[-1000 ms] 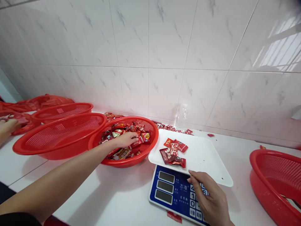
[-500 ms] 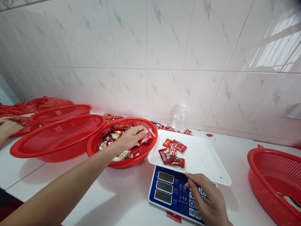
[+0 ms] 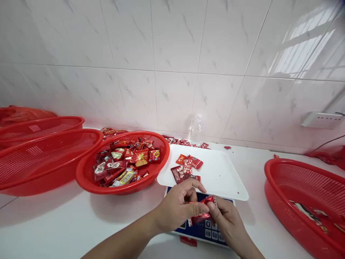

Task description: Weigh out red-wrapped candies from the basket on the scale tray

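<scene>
In front of me, over the blue-faced scale [image 3: 198,229], both hands have come together on small red-wrapped candies [image 3: 198,218]. My left hand [image 3: 178,207] is closed on them with thumb and fingers. From the other side, my right hand [image 3: 230,219] pinches them too; how many there are is partly hidden by my fingers. Several wrapped candies lie in a loose heap on the left part of the white tray [image 3: 218,176] on the scale. Left of it, a red basket [image 3: 165,160] holds a mixed pile of wrapped sweets.
Two more red baskets [image 3: 88,138] stand at far left. A red basket [image 3: 272,176] with a few packets stands at right. Loose packets [image 3: 183,141] and a clear plastic bottle [image 3: 196,131] lie along the wall. One packet [image 3: 188,241] pokes out by the scale's front edge.
My left hand has left the basket, carrying red-wrapped candy rightward to meet my right hand over the scale. The right hand has closed on it. My view has turned right; another person's hand dropped out.
</scene>
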`<move>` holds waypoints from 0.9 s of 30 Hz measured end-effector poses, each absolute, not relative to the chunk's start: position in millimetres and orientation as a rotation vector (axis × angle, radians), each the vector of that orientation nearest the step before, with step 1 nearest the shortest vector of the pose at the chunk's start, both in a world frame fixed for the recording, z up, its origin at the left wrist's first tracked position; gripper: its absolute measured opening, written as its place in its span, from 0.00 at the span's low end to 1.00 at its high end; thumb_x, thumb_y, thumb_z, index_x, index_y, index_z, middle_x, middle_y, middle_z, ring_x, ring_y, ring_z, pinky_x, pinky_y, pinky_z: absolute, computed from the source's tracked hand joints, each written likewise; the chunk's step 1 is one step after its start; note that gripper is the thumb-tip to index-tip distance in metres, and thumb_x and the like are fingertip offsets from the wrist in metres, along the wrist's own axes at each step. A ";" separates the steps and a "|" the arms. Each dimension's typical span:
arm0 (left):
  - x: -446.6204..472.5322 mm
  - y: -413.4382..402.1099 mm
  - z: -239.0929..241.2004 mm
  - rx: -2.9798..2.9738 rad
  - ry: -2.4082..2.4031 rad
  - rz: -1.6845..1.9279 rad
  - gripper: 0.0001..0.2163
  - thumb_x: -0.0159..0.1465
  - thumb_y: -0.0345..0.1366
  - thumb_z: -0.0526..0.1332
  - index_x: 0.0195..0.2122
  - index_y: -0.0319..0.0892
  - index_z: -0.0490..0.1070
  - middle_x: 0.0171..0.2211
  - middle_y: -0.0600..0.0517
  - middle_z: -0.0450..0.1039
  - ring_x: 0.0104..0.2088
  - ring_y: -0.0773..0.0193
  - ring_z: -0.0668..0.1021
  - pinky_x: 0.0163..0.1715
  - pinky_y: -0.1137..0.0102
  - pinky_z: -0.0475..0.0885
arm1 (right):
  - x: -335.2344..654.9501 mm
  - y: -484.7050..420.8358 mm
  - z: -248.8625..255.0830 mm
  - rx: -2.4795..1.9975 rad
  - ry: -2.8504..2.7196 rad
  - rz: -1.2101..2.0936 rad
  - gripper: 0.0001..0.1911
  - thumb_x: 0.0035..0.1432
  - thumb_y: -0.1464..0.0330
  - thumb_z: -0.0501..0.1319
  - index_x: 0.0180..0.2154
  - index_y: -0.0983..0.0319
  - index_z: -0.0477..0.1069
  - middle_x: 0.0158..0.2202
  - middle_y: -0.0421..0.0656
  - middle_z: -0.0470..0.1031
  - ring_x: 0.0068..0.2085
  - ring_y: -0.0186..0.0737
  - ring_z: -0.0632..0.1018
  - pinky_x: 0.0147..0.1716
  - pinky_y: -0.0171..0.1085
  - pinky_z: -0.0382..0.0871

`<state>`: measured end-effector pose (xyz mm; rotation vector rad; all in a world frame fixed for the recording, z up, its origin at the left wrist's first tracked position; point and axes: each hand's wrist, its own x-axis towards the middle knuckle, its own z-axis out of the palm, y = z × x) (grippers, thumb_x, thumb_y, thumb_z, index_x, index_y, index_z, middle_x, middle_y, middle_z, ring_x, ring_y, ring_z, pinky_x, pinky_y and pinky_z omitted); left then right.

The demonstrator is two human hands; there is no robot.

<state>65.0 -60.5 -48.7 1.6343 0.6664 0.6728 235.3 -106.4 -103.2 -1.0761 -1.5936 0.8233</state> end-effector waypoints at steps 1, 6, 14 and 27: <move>63.8 -62.4 -50.9 1.626 0.670 0.678 0.15 0.56 0.42 0.64 0.41 0.42 0.65 0.21 0.61 0.56 0.23 0.73 0.61 0.23 0.77 0.57 | 234.3 -107.1 -102.6 -1.090 -1.585 0.801 0.21 0.62 0.57 0.49 0.21 0.62 0.61 0.19 0.35 0.59 0.22 0.30 0.61 0.23 0.30 0.54; 56.1 -68.3 -55.0 1.624 0.598 0.641 0.13 0.58 0.44 0.61 0.39 0.41 0.67 0.26 0.57 0.63 0.27 0.70 0.64 0.28 0.76 0.59 | 231.6 -110.2 -106.6 -1.147 -1.486 0.663 0.21 0.62 0.60 0.51 0.19 0.62 0.61 0.18 0.35 0.61 0.22 0.30 0.63 0.22 0.30 0.55; 52.5 -58.1 -74.7 1.603 0.657 0.705 0.14 0.62 0.46 0.55 0.28 0.40 0.65 0.21 0.57 0.61 0.22 0.70 0.65 0.24 0.75 0.60 | 229.5 -107.6 -108.9 -1.189 -1.505 0.813 0.22 0.62 0.57 0.50 0.20 0.62 0.64 0.19 0.37 0.66 0.23 0.33 0.66 0.24 0.31 0.57; 48.6 -57.1 -77.5 1.563 0.607 0.718 0.13 0.63 0.44 0.55 0.30 0.39 0.67 0.24 0.55 0.63 0.25 0.70 0.66 0.26 0.75 0.62 | 226.6 -110.6 -106.8 -1.189 -1.558 0.853 0.23 0.62 0.58 0.50 0.19 0.62 0.65 0.19 0.38 0.68 0.24 0.33 0.68 0.25 0.31 0.59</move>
